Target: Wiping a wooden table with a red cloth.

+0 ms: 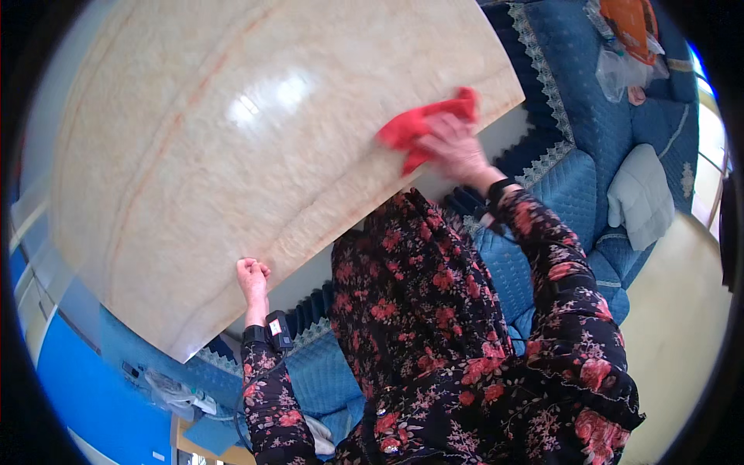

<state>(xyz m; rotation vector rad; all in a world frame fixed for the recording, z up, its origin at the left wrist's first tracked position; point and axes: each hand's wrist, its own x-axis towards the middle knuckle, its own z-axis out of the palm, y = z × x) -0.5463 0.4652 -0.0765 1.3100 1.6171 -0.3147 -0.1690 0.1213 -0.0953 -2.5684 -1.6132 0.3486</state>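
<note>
A glossy, cream marble-patterned tabletop with an orange vein fills the upper left of the view. My right hand, slightly blurred, presses a crumpled red cloth onto the tabletop close to its near edge and right corner. Part of the cloth is hidden under the palm and fingers. Further left along the same edge, my left hand rests on the tabletop with its fingers curled in and nothing visible in them. Both wrists wear black bands, and a small black device sits at the left one.
Blue quilted sofa seating with lace trim wraps around the table's near and right sides. On it lie a grey-white cushion, an orange bag and a clear plastic bag. Another plastic bag lies at lower left.
</note>
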